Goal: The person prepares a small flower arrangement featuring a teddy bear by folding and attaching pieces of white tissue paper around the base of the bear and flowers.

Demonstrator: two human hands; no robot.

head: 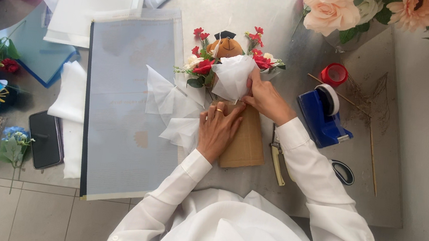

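1. Wrapping is the step we judge to be in hand: a small bouquet (230, 58) with a brown teddy bear (226, 47) in a black cap, red flowers and white tissue lies on the bench (291, 197), its stems over a brown paper sheet (246, 142).
2. Our left hand (217, 129) lies flat, fingers spread, pressing the brown paper and the edge of the loose white tissue (173, 108) just below the bouquet.
3. Our right hand (266, 96) pinches a puff of white tissue (233, 74) against the bouquet's right side, fingers closed on it.
4. Next, we judge, the move calls for keeping the paper pinned while the tissue is tucked snugly, without crushing the flowers.
5. Close at our right lie a blue tape dispenser (324, 116), a red tape roll (334, 74), a yellow-handled tool (276, 161) and scissors (344, 172).
6. At our left lies a large sheet of pale grid paper (125, 111).
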